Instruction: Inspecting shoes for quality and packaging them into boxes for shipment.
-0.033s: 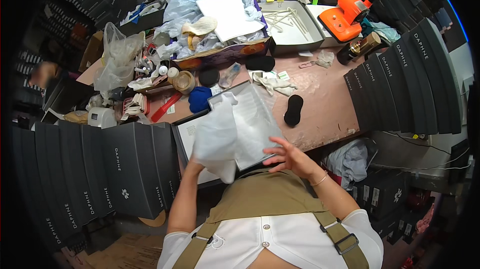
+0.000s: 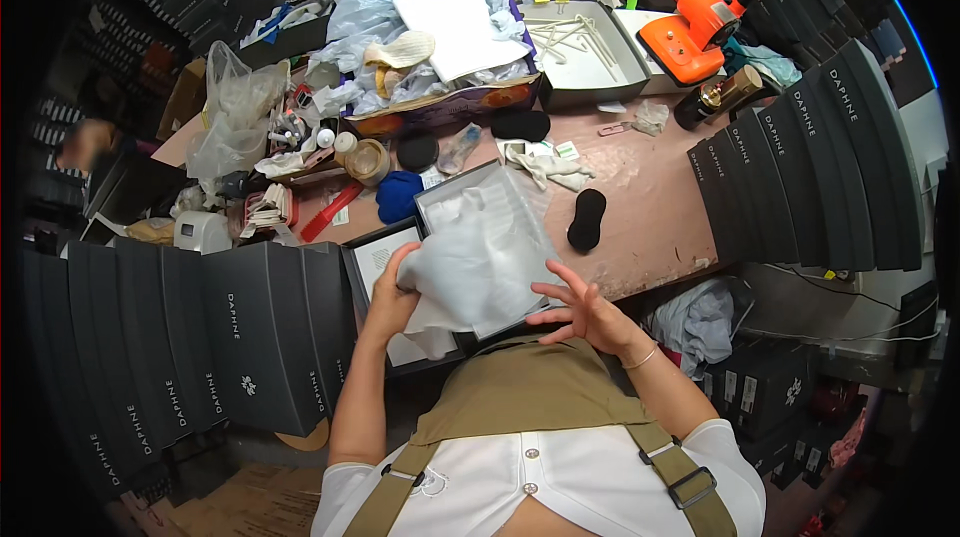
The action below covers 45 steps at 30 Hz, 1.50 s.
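Gripped at its left side by my left hand (image 2: 393, 295) is a bundle of thin white wrapping paper (image 2: 450, 272), held over an open shoe box (image 2: 428, 199) lined with white paper. Whatever the bundle wraps, if anything, is hidden. My right hand (image 2: 580, 312) hovers with spread fingers by the box's near right corner and holds nothing. Under my left wrist lies a dark-rimmed box lid (image 2: 372, 249) with a pale inside, partly beneath the bundle.
Stacked dark shoe boxes stand left (image 2: 255, 337) and right (image 2: 800, 157). Behind are a carton of crumpled paper (image 2: 440, 107), a tray of white sticks (image 2: 590, 37), an orange device (image 2: 690, 32) and a blue cloth (image 2: 399, 199). A black pad (image 2: 587, 221) lies on the pink table (image 2: 650, 207).
My left hand has risen and moved further over the lid, its fingers now showing. The paper bundle has shifted right and settled lower over the shoe box. My right hand has barely moved.
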Motion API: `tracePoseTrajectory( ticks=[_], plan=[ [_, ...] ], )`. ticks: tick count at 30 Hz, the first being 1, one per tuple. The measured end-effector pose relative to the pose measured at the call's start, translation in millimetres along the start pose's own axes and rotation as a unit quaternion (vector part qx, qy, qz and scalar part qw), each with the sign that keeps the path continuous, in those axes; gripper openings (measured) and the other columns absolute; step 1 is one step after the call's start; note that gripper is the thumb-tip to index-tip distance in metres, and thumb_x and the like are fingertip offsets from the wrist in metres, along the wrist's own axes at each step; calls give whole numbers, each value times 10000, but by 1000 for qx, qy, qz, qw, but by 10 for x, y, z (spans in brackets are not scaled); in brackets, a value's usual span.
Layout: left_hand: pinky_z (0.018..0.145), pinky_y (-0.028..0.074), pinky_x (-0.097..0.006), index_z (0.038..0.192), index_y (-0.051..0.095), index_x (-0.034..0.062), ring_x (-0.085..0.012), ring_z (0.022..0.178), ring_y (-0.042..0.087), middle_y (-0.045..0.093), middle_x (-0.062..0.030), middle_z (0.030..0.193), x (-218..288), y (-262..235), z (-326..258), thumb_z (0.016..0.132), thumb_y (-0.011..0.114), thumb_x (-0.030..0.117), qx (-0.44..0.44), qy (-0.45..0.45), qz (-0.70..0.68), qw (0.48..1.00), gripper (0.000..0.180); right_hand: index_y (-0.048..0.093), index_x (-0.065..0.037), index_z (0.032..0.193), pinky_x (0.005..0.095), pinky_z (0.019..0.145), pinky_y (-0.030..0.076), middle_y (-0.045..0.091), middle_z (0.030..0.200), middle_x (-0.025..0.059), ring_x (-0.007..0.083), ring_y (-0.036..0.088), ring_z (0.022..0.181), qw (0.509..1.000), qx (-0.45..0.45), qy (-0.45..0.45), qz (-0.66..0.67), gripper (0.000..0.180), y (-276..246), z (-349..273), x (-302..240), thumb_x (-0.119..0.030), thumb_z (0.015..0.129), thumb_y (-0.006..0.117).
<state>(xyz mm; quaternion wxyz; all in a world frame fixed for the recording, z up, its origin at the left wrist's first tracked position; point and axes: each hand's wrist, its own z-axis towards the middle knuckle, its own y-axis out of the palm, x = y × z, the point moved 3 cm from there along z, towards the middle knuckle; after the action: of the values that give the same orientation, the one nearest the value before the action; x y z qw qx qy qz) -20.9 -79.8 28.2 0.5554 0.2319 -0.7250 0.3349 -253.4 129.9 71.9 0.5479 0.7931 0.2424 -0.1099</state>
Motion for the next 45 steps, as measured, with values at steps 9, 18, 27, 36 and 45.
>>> tracePoseTrajectory(
  ticks=[9, 18, 27, 36, 45],
  plan=[
    [1066, 324, -386, 1486, 152, 47, -338, 1319, 352, 284, -242, 1470, -464, 962, 814, 850, 598, 102, 162, -85, -290, 939, 778, 435, -55, 1320, 366, 713, 535, 592, 1090, 163, 299, 637, 900, 677, 181, -231, -675, 447, -744, 928, 367, -74, 887, 547],
    [1076, 309, -413, 1490, 89, 34, -451, 1292, 343, 320, -321, 1398, -714, 1723, 602, 737, 722, 111, 96, -51, 73, 991, 986, 584, 44, 1159, 371, 757, 503, 655, 970, 223, 316, 656, 838, 728, 354, -113, -576, 339, -1254, 640, -102, -191, 920, 536],
    [1114, 264, -347, 1505, 84, 55, -368, 1361, 309, 260, -263, 1482, -758, 1267, 296, 678, 623, -28, 84, -132, -79, 985, 991, 619, -32, 1024, 213, 626, 437, 590, 811, -31, 42, 510, 708, 922, 206, -156, -288, 178, -1199, 1232, 471, -184, 938, 588],
    [1089, 308, -391, 1494, 136, 84, -376, 1377, 267, 226, -269, 1491, -977, 1619, 335, 760, 579, 11, 133, -13, 1, 991, 861, 652, -33, 964, 214, 520, 415, 586, 735, -29, 50, 497, 569, 841, 329, -215, -371, 191, -1543, 166, -229, -168, 964, 517],
    [803, 503, -351, 1169, 576, 14, -276, 867, 625, 631, -161, 989, -1960, 356, -984, 847, 596, 154, 74, -198, 149, 966, 351, 331, 0, 1421, 442, 1138, 200, 324, 1453, 265, 370, 257, 1390, 663, 31, -310, -681, 878, -231, 1054, 463, -494, 783, 677]
  ],
)
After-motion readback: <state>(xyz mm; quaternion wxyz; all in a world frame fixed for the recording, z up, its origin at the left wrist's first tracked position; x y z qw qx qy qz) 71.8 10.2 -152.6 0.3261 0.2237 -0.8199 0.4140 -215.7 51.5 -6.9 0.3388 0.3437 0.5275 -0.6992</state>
